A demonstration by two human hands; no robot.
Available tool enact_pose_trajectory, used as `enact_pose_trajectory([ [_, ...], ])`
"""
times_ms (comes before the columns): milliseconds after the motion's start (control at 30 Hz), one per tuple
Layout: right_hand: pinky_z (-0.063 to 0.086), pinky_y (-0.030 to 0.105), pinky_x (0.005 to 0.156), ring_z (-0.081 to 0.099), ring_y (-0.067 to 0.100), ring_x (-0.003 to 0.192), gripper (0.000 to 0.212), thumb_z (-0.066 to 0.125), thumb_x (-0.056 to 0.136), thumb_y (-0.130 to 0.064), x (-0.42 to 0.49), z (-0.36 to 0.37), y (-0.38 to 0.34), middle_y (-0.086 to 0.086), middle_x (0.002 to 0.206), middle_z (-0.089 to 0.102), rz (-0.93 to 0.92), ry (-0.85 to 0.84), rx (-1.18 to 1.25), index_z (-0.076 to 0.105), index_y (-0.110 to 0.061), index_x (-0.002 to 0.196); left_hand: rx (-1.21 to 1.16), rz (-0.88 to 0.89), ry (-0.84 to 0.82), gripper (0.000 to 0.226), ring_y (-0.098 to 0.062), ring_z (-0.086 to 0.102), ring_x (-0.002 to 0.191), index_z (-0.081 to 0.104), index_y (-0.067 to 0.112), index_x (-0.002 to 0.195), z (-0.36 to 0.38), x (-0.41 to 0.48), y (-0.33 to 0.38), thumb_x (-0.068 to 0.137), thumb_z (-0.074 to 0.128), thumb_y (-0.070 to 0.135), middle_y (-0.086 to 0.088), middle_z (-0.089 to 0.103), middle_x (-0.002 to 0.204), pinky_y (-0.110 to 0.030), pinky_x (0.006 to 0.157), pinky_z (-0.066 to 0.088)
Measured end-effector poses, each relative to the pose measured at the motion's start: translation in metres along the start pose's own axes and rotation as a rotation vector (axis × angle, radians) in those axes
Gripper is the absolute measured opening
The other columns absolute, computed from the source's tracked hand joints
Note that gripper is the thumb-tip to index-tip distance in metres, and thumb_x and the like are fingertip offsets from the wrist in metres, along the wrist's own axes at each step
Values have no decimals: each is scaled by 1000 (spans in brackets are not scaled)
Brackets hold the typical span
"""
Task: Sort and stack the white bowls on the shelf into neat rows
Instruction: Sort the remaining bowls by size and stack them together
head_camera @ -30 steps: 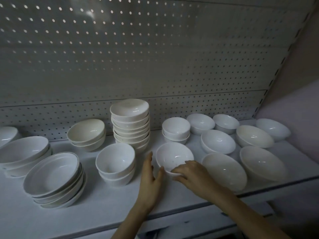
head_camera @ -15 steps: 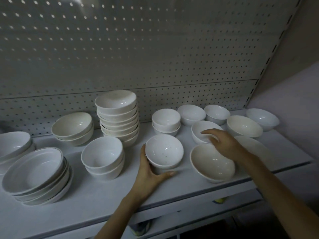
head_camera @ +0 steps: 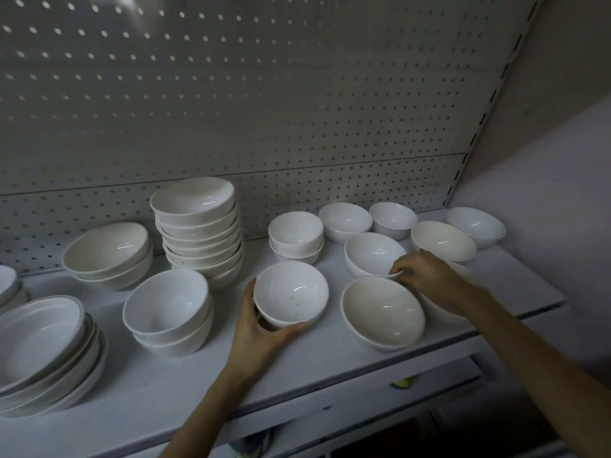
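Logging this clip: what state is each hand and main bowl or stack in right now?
left hand: grips the speckled bowl by its side.
speckled bowl: upright on the shelf, held.
right hand: pinches the middle bowl at its rim.
middle bowl: upright, unstacked, held.
tall stack: nested, untouched.
cream bowl: single, unstacked.

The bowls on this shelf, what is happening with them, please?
A person is sorting white bowls on the shelf. The left hand grips a small bowl near the front, and the right hand pinches the near rim of a second bowl further back. A tall stack stands at the left; loose bowls at the right are not yet stacked.
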State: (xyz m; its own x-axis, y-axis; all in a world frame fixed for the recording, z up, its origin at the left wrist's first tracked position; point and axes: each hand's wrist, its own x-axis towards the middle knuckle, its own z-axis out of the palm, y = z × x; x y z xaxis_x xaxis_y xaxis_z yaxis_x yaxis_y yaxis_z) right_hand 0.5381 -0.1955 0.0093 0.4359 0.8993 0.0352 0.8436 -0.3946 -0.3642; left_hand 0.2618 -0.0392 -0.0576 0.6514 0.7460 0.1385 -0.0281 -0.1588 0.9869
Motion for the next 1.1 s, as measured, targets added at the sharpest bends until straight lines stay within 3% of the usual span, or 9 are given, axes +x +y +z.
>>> enact_pose_trajectory([
  [67, 50, 41, 69, 59, 12, 70, 13, 68, 78, -14, 2, 0, -1, -5, 69, 67, 24, 17, -45, 68, -23, 69, -15, 3, 9, 96, 2, 55, 115, 38, 41, 129, 0, 0, 1, 47, 88, 40, 21, 54, 128, -13, 92, 47],
  [200, 46, 37, 69, 54, 20, 75, 19, 66, 80, -14, 0, 3, -3, -2, 73, 66, 53, 45, -76, 62, -28, 67, -30, 11, 24, 94, 4, 56, 113, 40, 44, 125, 0, 1, 1, 44, 88, 40, 24, 55, 125, -9, 87, 46],
  [433, 42, 36, 69, 49, 19, 80, 13, 62, 81, -14, -3, 0, -4, -2, 76, 65, 64, 156, -68, 65, -24, 72, -15, 1, 29, 101, 1, 57, 114, 40, 34, 133, -2, 1, -3, 44, 89, 41, 25, 57, 123, -16, 92, 48],
  [567, 37, 31, 68, 53, 24, 88, 9, 64, 81, -17, 0, -8, -4, 0, 86, 69, 95, 178, -74, 69, -25, 82, -12, -8, 25, 105, 0, 57, 114, 39, 29, 136, -2, 1, -2, 44, 89, 40, 21, 56, 125, -14, 91, 48],
  [700, 30, 28, 69, 53, 27, 99, 15, 67, 82, -14, -1, -23, -13, 8, 101, 69, 107, 238, -42, 73, -15, 96, -29, -10, 20, 105, 2, 57, 113, 39, 28, 136, -2, 1, -1, 43, 88, 39, 19, 55, 127, -13, 91, 48],
  [800, 28, 26, 70, 55, 27, 101, 23, 72, 78, -13, -2, -35, -29, 8, 101, 68, 97, 333, 48, 73, -11, 102, -26, -17, 19, 110, 1, 55, 116, 36, 27, 139, -2, 1, -2, 42, 88, 42, 17, 53, 131, -17, 95, 47],
  [933, 36, 28, 79, 57, 20, 98, 28, 75, 76, -14, -2, -47, -51, -3, 98, 69, 85, 370, 174, 73, -14, 103, -24, -16, 15, 110, 1, 55, 116, 35, 27, 139, -3, 2, -4, 43, 88, 42, 16, 52, 132, -15, 94, 47],
  [1033, 42, 35, 87, 57, 10, 87, 24, 76, 74, -12, -2, -47, -66, -29, 79, 64, -18, 355, 276, 74, -14, 98, -26, -16, 8, 107, 4, 55, 114, 36, 30, 137, -4, 1, -3, 44, 88, 42, 20, 52, 130, -14, 93, 47],
  [1100, 46, 38, 87, 57, 6, 85, 24, 77, 73, -12, -1, -43, -74, -35, 76, 61, -105, 324, 304, 74, -15, 97, -25, -15, 7, 107, 5, 54, 114, 36, 31, 137, -4, 1, -1, 44, 88, 42, 21, 52, 129, -14, 93, 47],
])
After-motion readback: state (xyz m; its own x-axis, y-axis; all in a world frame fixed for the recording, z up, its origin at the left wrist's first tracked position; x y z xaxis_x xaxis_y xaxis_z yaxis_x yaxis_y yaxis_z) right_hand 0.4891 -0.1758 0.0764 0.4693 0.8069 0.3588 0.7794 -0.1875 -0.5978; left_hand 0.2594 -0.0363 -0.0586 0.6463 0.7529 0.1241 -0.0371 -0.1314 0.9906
